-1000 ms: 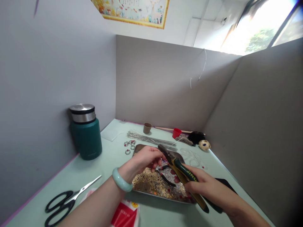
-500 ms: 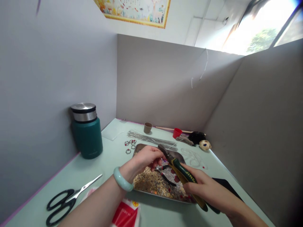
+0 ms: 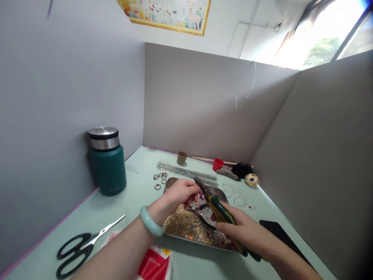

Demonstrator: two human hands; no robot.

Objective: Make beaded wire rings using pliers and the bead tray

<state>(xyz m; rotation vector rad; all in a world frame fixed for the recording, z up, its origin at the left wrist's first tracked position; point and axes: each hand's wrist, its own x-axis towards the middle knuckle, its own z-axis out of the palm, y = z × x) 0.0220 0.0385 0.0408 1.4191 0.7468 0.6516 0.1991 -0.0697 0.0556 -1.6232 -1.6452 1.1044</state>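
Observation:
My right hand is wrapped round large pliers with green and yellow handles, their dark jaws pointing up and left. Close to those jaws, my left hand is closed in a pinch; whatever its fingertips hold is too small to make out. A pale green bangle circles the left wrist. Both hands are above a metal tray filled with gold and clear beads. Smaller pliers with black and red handles lie on the beads, partly covered by the right hand and large pliers.
Behind the tray lies a bundle of thin wires, with several beaded rings to its left. Black-handled scissors, a green flask and a red-and-white packet are nearer. Cups stand at the back; grey panels enclose the table.
My right hand and the large pliers have shifted a little left. A thin pale strand beside the jaws no longer shows. My left hand has barely moved.

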